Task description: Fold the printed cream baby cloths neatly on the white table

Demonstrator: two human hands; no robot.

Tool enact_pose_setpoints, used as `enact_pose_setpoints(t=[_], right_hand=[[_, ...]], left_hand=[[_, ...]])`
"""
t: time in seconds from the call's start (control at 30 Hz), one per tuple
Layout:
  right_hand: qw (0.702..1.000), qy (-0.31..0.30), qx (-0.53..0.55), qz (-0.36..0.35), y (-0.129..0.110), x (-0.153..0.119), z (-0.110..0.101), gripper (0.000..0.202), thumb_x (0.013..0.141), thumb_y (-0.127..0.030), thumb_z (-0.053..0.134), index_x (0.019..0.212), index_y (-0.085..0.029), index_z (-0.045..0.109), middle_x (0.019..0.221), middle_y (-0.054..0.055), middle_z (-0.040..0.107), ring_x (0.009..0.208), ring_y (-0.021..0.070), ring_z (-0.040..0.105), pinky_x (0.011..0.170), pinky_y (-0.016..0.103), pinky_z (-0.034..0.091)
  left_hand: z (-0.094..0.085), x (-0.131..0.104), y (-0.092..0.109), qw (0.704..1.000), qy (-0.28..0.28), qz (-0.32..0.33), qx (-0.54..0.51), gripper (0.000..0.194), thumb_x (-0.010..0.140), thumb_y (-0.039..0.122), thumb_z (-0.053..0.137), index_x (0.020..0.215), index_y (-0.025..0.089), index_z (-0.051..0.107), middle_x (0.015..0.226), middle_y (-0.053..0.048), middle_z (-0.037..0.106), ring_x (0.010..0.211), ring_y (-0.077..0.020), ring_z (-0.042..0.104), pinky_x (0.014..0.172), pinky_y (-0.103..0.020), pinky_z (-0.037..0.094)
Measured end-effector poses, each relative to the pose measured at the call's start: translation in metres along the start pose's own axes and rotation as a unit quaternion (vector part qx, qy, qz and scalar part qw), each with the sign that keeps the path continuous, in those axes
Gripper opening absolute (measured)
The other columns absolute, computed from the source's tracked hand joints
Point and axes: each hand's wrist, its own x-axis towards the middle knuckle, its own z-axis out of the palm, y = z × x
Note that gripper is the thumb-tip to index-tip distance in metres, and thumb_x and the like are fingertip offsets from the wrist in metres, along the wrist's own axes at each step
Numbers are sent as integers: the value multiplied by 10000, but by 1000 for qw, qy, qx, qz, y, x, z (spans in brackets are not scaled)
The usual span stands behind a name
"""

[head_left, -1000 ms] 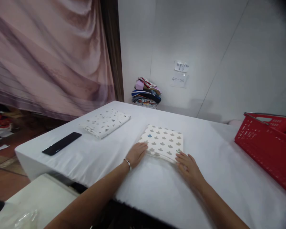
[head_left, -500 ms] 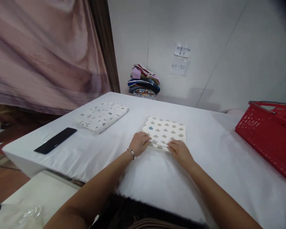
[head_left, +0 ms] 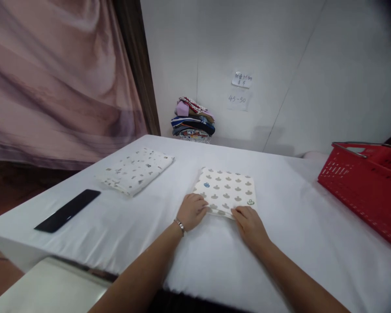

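A folded white cloth [head_left: 226, 187] with grey mushroom-like prints, a blue motif and a green one lies flat in front of me. My left hand [head_left: 191, 211] is at its near left corner, fingers closed on the edge. At the near right corner my right hand [head_left: 250, 222] pinches the same edge between thumb and fingers. The thumbs are partly hidden. Farther left lies a second folded white cloth [head_left: 140, 170] with small scattered prints, touched by neither hand.
A white-covered table [head_left: 143, 234] carries everything. A flat black object [head_left: 68, 210] lies near its left edge. At the right stands a red plastic basket [head_left: 361, 191]. Behind the table rises a stack of folded fabrics [head_left: 193, 119] by the wall, and a pink curtain [head_left: 58, 78] hangs at left.
The view has tilted up slightly. My right hand has shifted a little toward the cloth's near edge, uncovering the green motif. My left hand stays at its corner.
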Motion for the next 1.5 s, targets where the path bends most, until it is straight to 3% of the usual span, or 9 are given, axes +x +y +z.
enact_pose_setpoints(t=[0.2,0.4,0.67,0.87,1.03,1.1,1.23,1.37,1.5], right_hand=[[1000,0,-15,12,-6,-7,6,422,857,-48,364,1213,-177,551,1074,116,596,964,225,512,816,387,452],[999,-26,-26,29,-9,-8,4,486,806,-27,378,1242,-169,537,1117,127,595,1001,242,513,852,408,454],[991,-83,64,78,-13,26,-21,362,892,-158,350,1099,-198,645,1124,85,631,1037,202,562,916,354,465],[978,-163,59,114,2,85,7,458,919,-295,367,1339,-150,477,1447,121,384,1357,250,289,1100,432,256],[948,-281,17,150,7,83,33,536,952,-421,285,1431,-188,336,1528,114,207,1411,271,123,1116,494,113],[948,-282,7,150,6,79,35,530,958,-420,262,1439,-205,316,1533,107,190,1415,259,103,1116,487,98],[947,-280,9,155,3,78,33,530,956,-416,263,1447,-220,293,1532,107,198,1414,259,109,1110,488,104],[939,-302,43,157,5,86,26,541,942,-433,291,1444,-230,304,1530,108,205,1411,266,122,1108,488,116],[938,-301,22,170,29,106,18,575,919,-464,355,1433,-209,326,1539,110,168,1415,266,99,1107,493,116]], left_hand=[[-5,7,5,1000,12,-11,3,282,915,304,420,786,207,651,834,-38,646,838,-175,567,809,-368,421],[2,19,31,995,-51,54,69,395,917,448,411,1207,217,548,1304,-66,547,1227,-236,446,1063,-462,294],[27,-6,26,983,-114,52,135,637,877,590,385,1366,182,406,1452,-94,384,1352,-265,310,1128,-481,205],[21,-8,29,987,-102,49,114,529,895,494,418,1330,194,445,1415,-90,438,1324,-261,358,1104,-480,253],[1,22,32,991,-112,-37,67,382,947,297,287,930,191,654,941,-58,692,923,-192,628,870,-350,475],[-1,46,27,991,-93,-67,69,366,940,325,312,972,193,651,1006,-65,684,970,-200,618,887,-347,473],[12,85,5,980,-129,-99,113,455,903,434,381,1281,213,504,1468,-76,361,1372,-255,268,1112,-471,238],[32,90,-19,945,-244,-182,119,656,894,550,266,1436,181,287,1553,-64,89,1427,-259,39,1110,-547,170],[36,84,-24,944,-247,-183,117,695,891,568,204,1460,169,229,1556,-50,37,1428,-245,-21,1121,-537,133]])
